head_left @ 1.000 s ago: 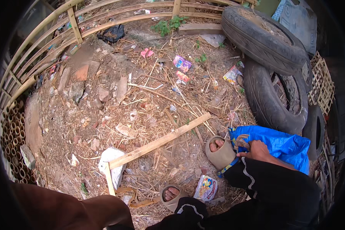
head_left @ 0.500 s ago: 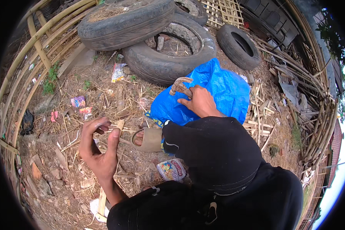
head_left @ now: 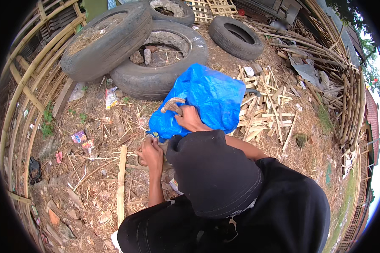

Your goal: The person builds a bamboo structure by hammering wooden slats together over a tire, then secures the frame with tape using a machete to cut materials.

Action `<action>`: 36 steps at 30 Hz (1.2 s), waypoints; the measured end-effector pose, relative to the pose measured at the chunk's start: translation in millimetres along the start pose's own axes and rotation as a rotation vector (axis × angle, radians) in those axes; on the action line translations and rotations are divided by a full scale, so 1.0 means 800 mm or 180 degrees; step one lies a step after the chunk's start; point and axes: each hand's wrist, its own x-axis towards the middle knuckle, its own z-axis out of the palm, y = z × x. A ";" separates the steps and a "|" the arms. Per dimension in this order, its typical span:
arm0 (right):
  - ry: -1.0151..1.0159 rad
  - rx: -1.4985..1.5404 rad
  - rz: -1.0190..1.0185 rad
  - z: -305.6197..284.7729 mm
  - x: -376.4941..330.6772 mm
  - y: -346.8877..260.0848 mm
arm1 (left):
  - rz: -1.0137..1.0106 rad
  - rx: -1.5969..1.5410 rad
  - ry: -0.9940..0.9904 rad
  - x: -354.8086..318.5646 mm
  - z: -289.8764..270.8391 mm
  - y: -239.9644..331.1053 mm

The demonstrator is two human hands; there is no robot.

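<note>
A claw hammer with a rusty, worn head [head_left: 173, 105] is in my right hand [head_left: 190, 119], whose fingers wrap round it just below the head. The hand rests over a crumpled blue woven plastic sheet or sack [head_left: 213, 95]. Down by that sheet's lower left edge is my left hand [head_left: 151, 152], low near the ground with its fingers bent together; what is in them, if anything, is hidden. A flat pale bamboo slat [head_left: 121, 183] lies left of my left forearm. My black clothing covers much of the lower middle.
Old tyres [head_left: 158, 76] lie and lean beyond the sheet, with a separate tyre [head_left: 235, 38] farther right. Split bamboo pieces [head_left: 268, 107] are heaped right of the sheet. Bamboo fencing [head_left: 29, 90] curves along the left; bamboo poles [head_left: 348, 107] are stacked at right. Litter dots the straw-covered ground.
My left hand has gone from raised and spread to low by the sheet's edge, its fingers now bent. The hammer stays in my right hand. The view has shifted to the right.
</note>
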 end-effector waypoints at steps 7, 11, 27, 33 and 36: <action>0.0594 0.0954 -0.0544 -0.054 0.031 -0.097 | -0.0128 -0.1022 -0.0793 -0.006 -0.085 0.016; 0.0541 0.1004 -0.0824 -0.014 0.016 -0.132 | -0.0310 -0.1600 -0.0309 -0.050 -0.059 -0.023; 0.0470 0.1102 -0.1022 0.023 0.009 -0.118 | -0.1640 -0.1326 0.0244 -0.116 0.020 -0.128; 0.0367 0.1766 -0.0983 0.030 -0.013 -0.135 | -0.0995 -0.1156 0.0996 -0.049 -0.070 -0.135; 0.0516 0.2125 -0.0838 -0.012 0.027 -0.138 | -0.0377 -0.0836 0.1649 0.033 -0.151 -0.110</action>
